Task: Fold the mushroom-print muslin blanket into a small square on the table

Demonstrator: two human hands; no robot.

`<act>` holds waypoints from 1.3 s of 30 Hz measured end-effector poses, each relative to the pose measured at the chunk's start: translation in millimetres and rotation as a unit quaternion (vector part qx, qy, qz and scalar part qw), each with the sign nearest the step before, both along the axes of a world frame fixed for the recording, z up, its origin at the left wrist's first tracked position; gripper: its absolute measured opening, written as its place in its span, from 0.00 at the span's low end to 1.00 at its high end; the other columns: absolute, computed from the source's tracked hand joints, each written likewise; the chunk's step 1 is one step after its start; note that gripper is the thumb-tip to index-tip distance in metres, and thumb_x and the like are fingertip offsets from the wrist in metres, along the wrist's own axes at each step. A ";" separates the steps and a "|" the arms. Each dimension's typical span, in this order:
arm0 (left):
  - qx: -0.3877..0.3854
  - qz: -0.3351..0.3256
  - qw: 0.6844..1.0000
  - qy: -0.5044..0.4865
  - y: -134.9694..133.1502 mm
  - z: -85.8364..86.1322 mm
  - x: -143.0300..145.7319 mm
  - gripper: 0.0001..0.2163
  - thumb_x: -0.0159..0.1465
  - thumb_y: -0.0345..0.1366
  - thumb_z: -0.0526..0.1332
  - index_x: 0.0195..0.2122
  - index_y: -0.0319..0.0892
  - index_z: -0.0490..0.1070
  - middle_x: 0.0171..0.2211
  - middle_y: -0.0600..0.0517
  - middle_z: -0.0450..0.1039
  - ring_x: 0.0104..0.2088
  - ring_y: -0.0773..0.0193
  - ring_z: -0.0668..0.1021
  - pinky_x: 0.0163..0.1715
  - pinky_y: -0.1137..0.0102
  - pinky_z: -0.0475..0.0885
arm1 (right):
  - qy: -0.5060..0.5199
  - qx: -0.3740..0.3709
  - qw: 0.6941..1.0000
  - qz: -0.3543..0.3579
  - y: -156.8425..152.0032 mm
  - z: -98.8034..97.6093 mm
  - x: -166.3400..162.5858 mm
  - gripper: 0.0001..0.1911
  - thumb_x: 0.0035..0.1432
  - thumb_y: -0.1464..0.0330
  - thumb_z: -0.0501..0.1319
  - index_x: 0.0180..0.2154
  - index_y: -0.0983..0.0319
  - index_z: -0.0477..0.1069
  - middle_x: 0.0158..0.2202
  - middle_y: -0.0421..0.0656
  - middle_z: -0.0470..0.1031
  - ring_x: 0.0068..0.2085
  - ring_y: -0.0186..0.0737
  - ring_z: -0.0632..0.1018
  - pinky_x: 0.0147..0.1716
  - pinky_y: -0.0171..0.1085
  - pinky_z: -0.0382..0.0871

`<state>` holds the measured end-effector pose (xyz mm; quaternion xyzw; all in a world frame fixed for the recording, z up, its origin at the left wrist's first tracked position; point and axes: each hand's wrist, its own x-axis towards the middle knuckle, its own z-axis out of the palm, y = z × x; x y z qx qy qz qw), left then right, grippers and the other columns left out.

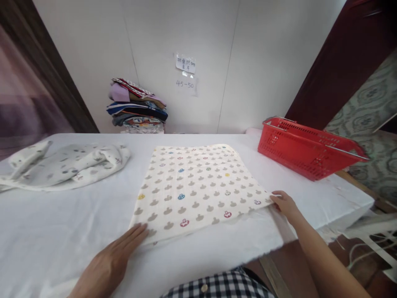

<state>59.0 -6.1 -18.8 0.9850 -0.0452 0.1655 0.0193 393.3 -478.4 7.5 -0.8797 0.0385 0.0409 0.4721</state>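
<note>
Nearest the camera, at the lower edge of the view, is the person's black-and-white checked shirt [223,286], with one pale button showing. Just beyond it, a cream cloth [201,182] lies spread almost flat in the middle of the white-covered table [96,215]. Its print consists of rows of small grey mushroom-like shapes, with scattered ones in blue, red, yellow and green. The left hand [113,256] is open, its fingers straight and together, resting on the cloth's near left corner. The right hand [283,205] pinches the near right corner between thumb and fingers, close to the table's front edge.

To the left of the cream cloth, and apart from it, a second, white cloth [68,163] with a dark leaf-like print lies loosely crumpled. On the right stands a red plastic basket [288,142] with slotted sides and metal handles, near the table's right end. Toward the back, left of centre, folded fabrics of several colours form a stack [139,111] close to the pale wall [266,58]. Two paper notes are fixed to this wall, one above the other: the upper note [185,64] bears handwritten characters, the lower note [186,85] the figures "45-50".
</note>
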 end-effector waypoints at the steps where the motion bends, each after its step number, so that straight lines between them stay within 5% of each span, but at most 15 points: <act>1: -0.005 -0.001 1.000 -0.002 1.8 -0.3 -1.1 0.30 0.57 0.29 0.49 0.61 0.57 0.52 0.58 0.60 0.59 0.53 0.61 0.70 0.52 0.66 0.69 | -0.014 -0.019 1.000 0.005 -1.8 -1.1 -0.3 0.17 0.44 0.58 0.57 0.36 0.60 0.65 0.16 0.34 0.63 0.18 0.35 0.68 0.18 0.34 0.61; 8: -0.005 0.013 1.000 -0.005 -4.8 8.5 -6.9 0.27 0.58 0.28 0.49 0.59 0.55 0.58 0.56 0.60 0.62 0.53 0.63 0.69 0.50 0.70 0.70 | -0.082 -0.188 0.977 0.057 -15.9 -13.9 6.0 0.20 0.47 0.55 0.52 0.38 0.59 0.67 0.22 0.39 0.71 0.24 0.42 0.73 0.25 0.39 0.66; 14: -0.024 0.035 0.999 0.028 -16.5 32.6 -8.7 0.33 0.49 0.22 0.49 0.55 0.54 0.64 0.55 0.60 0.63 0.55 0.63 0.68 0.53 0.66 0.67 | -0.134 -0.327 0.930 0.102 -19.4 -25.5 16.8 0.24 0.50 0.57 0.48 0.45 0.62 0.68 0.36 0.51 0.75 0.39 0.53 0.76 0.40 0.48 0.69; 19: -0.046 0.031 0.998 0.035 -37.4 53.2 22.8 0.24 0.60 0.26 0.48 0.56 0.50 0.62 0.59 0.56 0.59 0.60 0.60 0.59 0.59 0.57 0.59 | -0.279 -0.274 0.894 0.220 42.9 -16.3 -7.2 0.27 0.57 0.55 0.46 0.54 0.59 0.63 0.58 0.48 0.62 0.58 0.49 0.64 0.55 0.47 0.61; 23: -0.030 0.042 0.997 0.063 -48.0 37.9 48.9 0.23 0.65 0.44 0.50 0.61 0.50 0.53 0.63 0.50 0.49 0.62 0.53 0.54 0.58 0.49 0.55 | -0.248 -0.310 0.851 0.343 84.1 -26.8 -30.4 0.30 0.57 0.51 0.47 0.59 0.52 0.57 0.64 0.39 0.48 0.64 0.50 0.50 0.60 0.53 0.48; 29: -0.080 0.058 0.989 0.106 -39.3 20.1 45.0 0.27 0.64 0.51 0.50 0.63 0.52 0.48 0.64 0.50 0.45 0.63 0.53 0.52 0.60 0.49 0.51 | -0.223 -0.355 0.835 0.355 72.8 -59.8 -26.5 0.31 0.59 0.48 0.44 0.61 0.49 0.53 0.65 0.35 0.44 0.64 0.49 0.48 0.60 0.57 0.43; 34: -0.179 0.104 0.962 0.179 -28.0 47.9 59.6 0.25 0.63 0.54 0.49 0.58 0.52 0.59 0.62 0.50 0.51 0.61 0.55 0.57 0.59 0.55 0.56 | -0.257 -0.345 0.830 0.354 74.0 -60.3 -18.5 0.30 0.59 0.50 0.44 0.61 0.48 0.52 0.65 0.36 0.43 0.64 0.51 0.48 0.58 0.59 0.47; 39: -0.240 0.194 0.942 0.130 12.0 70.9 129.5 0.23 0.63 0.52 0.51 0.55 0.47 0.64 0.61 0.51 0.55 0.59 0.57 0.61 0.59 0.62 0.58 | -0.306 -0.335 0.815 0.360 105.3 -52.0 -13.7 0.30 0.59 0.50 0.46 0.61 0.49 0.53 0.65 0.38 0.43 0.64 0.52 0.48 0.58 0.59 0.46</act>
